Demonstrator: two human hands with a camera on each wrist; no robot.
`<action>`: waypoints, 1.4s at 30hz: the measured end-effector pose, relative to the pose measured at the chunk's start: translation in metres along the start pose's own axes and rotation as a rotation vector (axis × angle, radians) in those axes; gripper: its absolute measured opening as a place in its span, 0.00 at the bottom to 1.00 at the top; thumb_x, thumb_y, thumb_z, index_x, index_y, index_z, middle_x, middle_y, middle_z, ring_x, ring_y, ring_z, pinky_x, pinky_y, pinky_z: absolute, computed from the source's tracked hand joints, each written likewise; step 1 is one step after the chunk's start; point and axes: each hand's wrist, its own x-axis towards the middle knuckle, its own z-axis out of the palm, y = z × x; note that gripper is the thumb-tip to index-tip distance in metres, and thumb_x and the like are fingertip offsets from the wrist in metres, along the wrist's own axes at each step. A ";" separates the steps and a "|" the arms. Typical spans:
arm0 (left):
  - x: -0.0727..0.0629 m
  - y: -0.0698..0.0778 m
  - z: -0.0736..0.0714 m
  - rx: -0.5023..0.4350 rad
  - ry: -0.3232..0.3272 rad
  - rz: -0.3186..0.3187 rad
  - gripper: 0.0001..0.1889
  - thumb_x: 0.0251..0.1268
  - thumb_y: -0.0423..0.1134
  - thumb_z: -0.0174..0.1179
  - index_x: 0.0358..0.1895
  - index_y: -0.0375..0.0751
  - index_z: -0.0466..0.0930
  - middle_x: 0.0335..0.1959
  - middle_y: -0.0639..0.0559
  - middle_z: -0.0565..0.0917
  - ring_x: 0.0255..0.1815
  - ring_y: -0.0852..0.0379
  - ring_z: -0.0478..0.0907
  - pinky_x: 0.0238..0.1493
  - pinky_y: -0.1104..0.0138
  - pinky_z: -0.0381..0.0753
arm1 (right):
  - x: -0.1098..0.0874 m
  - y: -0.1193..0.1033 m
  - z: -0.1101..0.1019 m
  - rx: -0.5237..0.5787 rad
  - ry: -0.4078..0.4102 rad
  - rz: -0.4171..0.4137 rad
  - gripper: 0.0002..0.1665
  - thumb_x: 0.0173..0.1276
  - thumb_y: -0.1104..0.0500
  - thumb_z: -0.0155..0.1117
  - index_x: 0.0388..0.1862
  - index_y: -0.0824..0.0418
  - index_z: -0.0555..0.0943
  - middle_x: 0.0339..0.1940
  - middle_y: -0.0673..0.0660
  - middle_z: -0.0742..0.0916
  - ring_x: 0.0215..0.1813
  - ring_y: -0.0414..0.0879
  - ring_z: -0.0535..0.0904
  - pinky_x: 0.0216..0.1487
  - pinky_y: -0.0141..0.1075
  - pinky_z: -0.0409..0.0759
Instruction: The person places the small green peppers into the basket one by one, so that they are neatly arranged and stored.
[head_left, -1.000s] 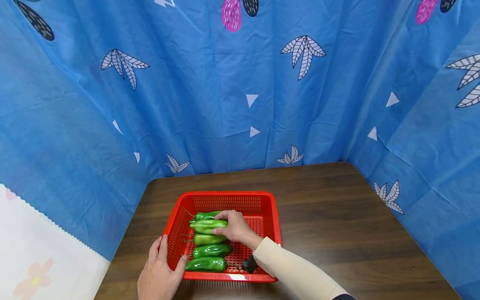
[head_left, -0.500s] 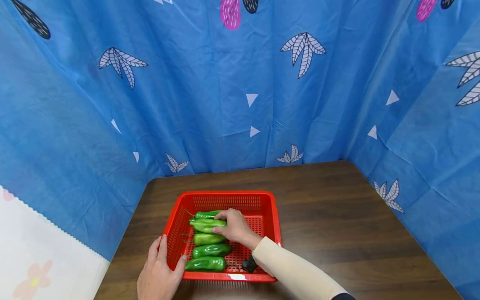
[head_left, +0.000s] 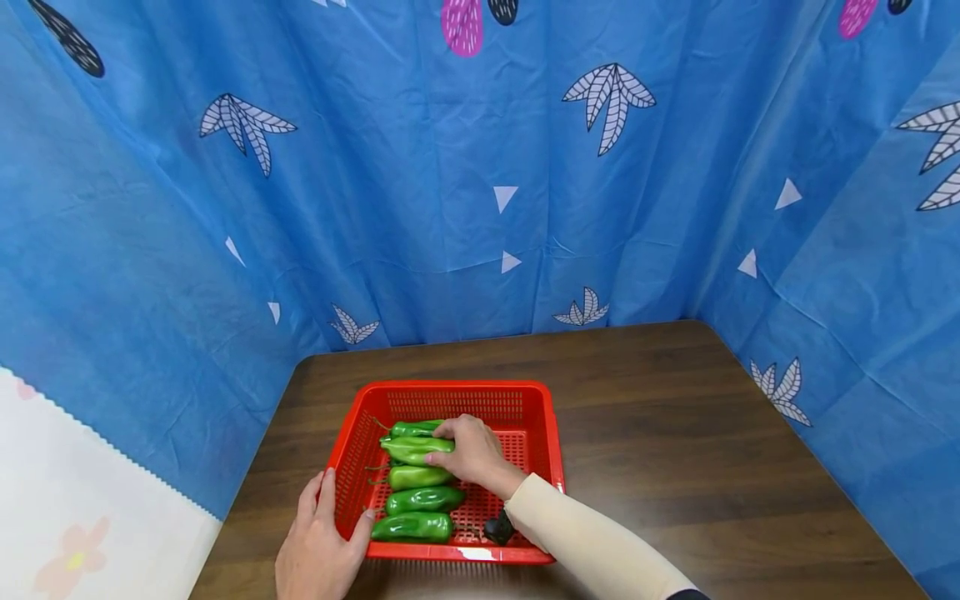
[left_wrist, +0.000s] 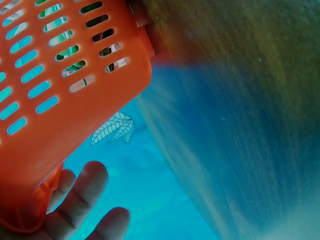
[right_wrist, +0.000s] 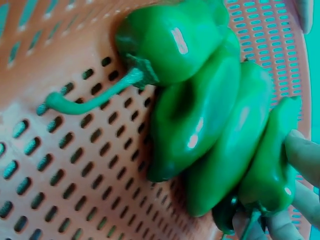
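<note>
A red plastic basket (head_left: 457, 387) stands on the table with several green peppers in it, lying side by side. In the head view my right hand (head_left: 474, 457) reaches over them and pinches a light green pepper (head_left: 408, 450) near the back of the row. The right wrist view shows fingers (right_wrist: 305, 156) around that pepper at its stem end. Closer to me lie other peppers, among them a glossy dark green pepper (head_left: 414, 527) by the front wall. My left hand (head_left: 318, 542) grips the basket's left rim, with the thumb at the front left corner.
The wooden table (head_left: 675, 433) extends to the right of the basket. A blue patterned curtain (head_left: 450, 208) hangs behind and along both sides. White floral cloth (head_left: 82, 500) is at the lower left. A small black object (head_left: 498, 530) sits at the right forearm, over the basket's front right.
The view shifts slightly. Both hands stay in place, the right one on the light green pepper and the left one on the basket rim.
</note>
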 end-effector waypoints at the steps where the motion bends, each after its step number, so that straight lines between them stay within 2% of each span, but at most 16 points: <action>1: 0.000 0.000 0.000 -0.001 0.005 0.003 0.45 0.61 0.58 0.63 0.77 0.36 0.61 0.72 0.39 0.65 0.58 0.35 0.78 0.50 0.39 0.80 | 0.000 0.000 -0.001 0.001 0.005 0.003 0.25 0.58 0.40 0.76 0.51 0.48 0.88 0.47 0.46 0.88 0.48 0.42 0.83 0.39 0.34 0.80; 6: 0.000 0.002 0.000 -0.006 0.016 0.008 0.45 0.61 0.58 0.64 0.76 0.36 0.61 0.71 0.40 0.65 0.56 0.35 0.79 0.48 0.39 0.80 | -0.001 -0.001 -0.004 0.013 0.028 0.042 0.22 0.57 0.41 0.76 0.49 0.46 0.88 0.47 0.44 0.90 0.49 0.41 0.85 0.37 0.35 0.80; 13: -0.003 0.001 -0.001 -0.009 0.004 0.011 0.46 0.61 0.56 0.65 0.76 0.33 0.59 0.72 0.38 0.64 0.56 0.33 0.79 0.47 0.40 0.80 | -0.002 -0.001 -0.008 0.089 0.046 0.052 0.17 0.60 0.44 0.75 0.46 0.47 0.89 0.40 0.44 0.89 0.38 0.37 0.83 0.30 0.32 0.76; 18: -0.003 0.002 -0.001 -0.009 -0.010 0.008 0.46 0.62 0.57 0.64 0.77 0.33 0.58 0.72 0.38 0.63 0.57 0.33 0.79 0.47 0.40 0.80 | -0.003 -0.004 -0.016 0.154 0.076 0.037 0.15 0.63 0.47 0.74 0.47 0.49 0.88 0.42 0.48 0.90 0.37 0.37 0.82 0.33 0.33 0.77; 21: -0.004 0.004 -0.002 -0.009 -0.011 0.009 0.46 0.62 0.57 0.63 0.77 0.33 0.58 0.72 0.38 0.63 0.57 0.33 0.79 0.47 0.41 0.80 | -0.005 -0.006 -0.023 0.153 0.102 0.021 0.15 0.63 0.46 0.74 0.46 0.49 0.88 0.42 0.46 0.90 0.37 0.36 0.81 0.34 0.32 0.77; 28: -0.007 0.003 -0.001 -0.014 0.021 0.010 0.45 0.61 0.56 0.64 0.76 0.33 0.60 0.71 0.38 0.64 0.53 0.33 0.81 0.44 0.41 0.81 | -0.009 -0.011 -0.050 0.194 0.204 -0.005 0.07 0.62 0.46 0.74 0.37 0.45 0.88 0.32 0.40 0.88 0.32 0.33 0.79 0.33 0.30 0.76; 35: -0.006 0.001 0.004 -0.039 0.062 0.023 0.44 0.61 0.54 0.65 0.75 0.32 0.62 0.70 0.38 0.66 0.53 0.34 0.81 0.44 0.41 0.81 | -0.016 -0.004 -0.086 0.271 0.288 -0.004 0.08 0.64 0.48 0.73 0.40 0.47 0.88 0.31 0.41 0.88 0.32 0.36 0.80 0.35 0.33 0.78; 42: -0.006 0.000 0.005 -0.058 0.100 0.045 0.43 0.61 0.52 0.66 0.74 0.30 0.64 0.68 0.37 0.67 0.54 0.34 0.80 0.46 0.40 0.81 | -0.031 0.020 -0.103 0.166 0.398 0.054 0.05 0.70 0.49 0.68 0.40 0.45 0.88 0.27 0.40 0.85 0.30 0.38 0.75 0.34 0.34 0.74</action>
